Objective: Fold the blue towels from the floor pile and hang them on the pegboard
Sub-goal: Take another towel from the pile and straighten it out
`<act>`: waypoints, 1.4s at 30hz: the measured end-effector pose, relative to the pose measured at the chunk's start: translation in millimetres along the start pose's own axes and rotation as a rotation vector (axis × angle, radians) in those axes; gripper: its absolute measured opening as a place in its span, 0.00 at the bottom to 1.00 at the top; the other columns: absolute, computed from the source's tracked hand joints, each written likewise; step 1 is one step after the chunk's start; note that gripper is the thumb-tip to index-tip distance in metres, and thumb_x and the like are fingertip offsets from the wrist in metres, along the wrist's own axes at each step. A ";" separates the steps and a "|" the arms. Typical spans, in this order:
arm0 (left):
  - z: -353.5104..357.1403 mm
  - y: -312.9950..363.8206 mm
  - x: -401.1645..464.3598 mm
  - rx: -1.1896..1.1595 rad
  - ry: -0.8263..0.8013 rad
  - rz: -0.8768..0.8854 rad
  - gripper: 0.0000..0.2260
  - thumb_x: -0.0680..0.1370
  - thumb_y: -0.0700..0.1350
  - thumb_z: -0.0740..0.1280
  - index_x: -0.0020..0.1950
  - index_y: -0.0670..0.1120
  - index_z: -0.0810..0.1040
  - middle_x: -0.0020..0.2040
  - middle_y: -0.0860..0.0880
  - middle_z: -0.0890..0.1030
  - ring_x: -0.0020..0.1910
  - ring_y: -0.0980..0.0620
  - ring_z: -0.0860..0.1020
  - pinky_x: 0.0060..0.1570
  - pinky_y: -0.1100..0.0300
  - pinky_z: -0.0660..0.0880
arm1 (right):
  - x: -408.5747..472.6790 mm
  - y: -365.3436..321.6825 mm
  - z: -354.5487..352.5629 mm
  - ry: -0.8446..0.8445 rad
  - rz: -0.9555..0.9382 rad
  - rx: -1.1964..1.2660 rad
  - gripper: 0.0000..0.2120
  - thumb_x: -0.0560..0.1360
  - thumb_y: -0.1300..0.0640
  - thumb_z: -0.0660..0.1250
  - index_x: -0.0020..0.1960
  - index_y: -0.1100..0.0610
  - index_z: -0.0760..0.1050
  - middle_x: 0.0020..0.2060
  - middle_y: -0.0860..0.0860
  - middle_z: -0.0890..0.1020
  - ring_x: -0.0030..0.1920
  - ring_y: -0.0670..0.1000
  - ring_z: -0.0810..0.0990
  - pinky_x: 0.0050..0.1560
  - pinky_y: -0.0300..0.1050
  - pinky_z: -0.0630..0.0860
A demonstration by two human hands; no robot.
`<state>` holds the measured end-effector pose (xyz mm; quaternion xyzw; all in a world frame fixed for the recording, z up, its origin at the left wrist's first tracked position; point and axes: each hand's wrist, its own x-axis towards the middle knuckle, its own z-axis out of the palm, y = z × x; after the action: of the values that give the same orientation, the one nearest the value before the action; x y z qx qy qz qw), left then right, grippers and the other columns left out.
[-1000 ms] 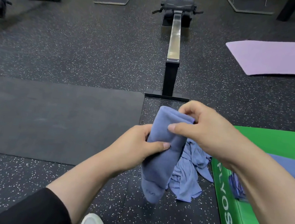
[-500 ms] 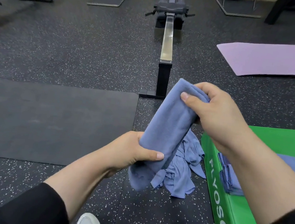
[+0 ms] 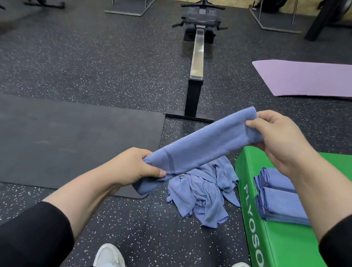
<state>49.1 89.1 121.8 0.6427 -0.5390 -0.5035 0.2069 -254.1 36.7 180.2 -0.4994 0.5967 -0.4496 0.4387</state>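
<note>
A blue towel (image 3: pixel 200 146), folded into a long narrow strip, stretches slantwise between my hands above the floor. My left hand (image 3: pixel 132 168) grips its lower end. My right hand (image 3: pixel 279 140) grips its upper end, higher and farther away. Below the strip a crumpled pile of blue towels (image 3: pixel 203 191) lies on the speckled floor. Two folded blue towels (image 3: pixel 281 198) lie flat on the green plyo box (image 3: pixel 288 251) at my right. No pegboard is in view.
A black floor mat (image 3: pixel 60 142) lies to the left. A rowing machine (image 3: pixel 198 54) runs straight ahead, its foot just beyond the towel. A purple mat (image 3: pixel 321 80) lies at the right rear. Racks and weight plates line the far wall. My white shoes (image 3: pixel 110 262) show below.
My right hand has pulled the towel's upper end up and to the right. The hanging bundle is now drawn out into a long taut strip. The camera has tilted up.
</note>
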 end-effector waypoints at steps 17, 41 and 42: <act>-5.6 4.5 -18.3 -0.807 -0.015 0.001 0.09 0.82 0.45 0.65 0.62 0.50 0.77 0.56 0.45 0.85 0.48 0.44 0.85 0.44 0.46 0.83 | -11.9 6.8 -4.2 -0.006 0.221 0.330 0.05 0.79 0.64 0.64 0.51 0.56 0.76 0.40 0.54 0.81 0.37 0.51 0.80 0.47 0.52 0.84; 106.0 82.9 46.6 -0.596 0.009 0.119 0.05 0.79 0.41 0.70 0.54 0.45 0.82 0.48 0.45 0.87 0.40 0.50 0.84 0.42 0.56 0.79 | -6.0 54.7 -157.8 0.208 0.219 0.190 0.07 0.80 0.65 0.66 0.57 0.59 0.78 0.45 0.54 0.83 0.44 0.51 0.82 0.48 0.50 0.82; 120.8 88.8 50.3 -0.574 -0.012 0.124 0.05 0.79 0.42 0.71 0.54 0.44 0.83 0.49 0.45 0.87 0.42 0.49 0.83 0.43 0.56 0.78 | -6.6 58.3 -175.4 0.229 0.215 0.153 0.06 0.80 0.65 0.66 0.56 0.59 0.78 0.45 0.54 0.83 0.44 0.51 0.82 0.47 0.49 0.82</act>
<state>-103.4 47.7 123.1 0.5209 -0.4140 -0.6257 0.4071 -435.6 66.2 160.9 -0.3434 0.6569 -0.4978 0.4503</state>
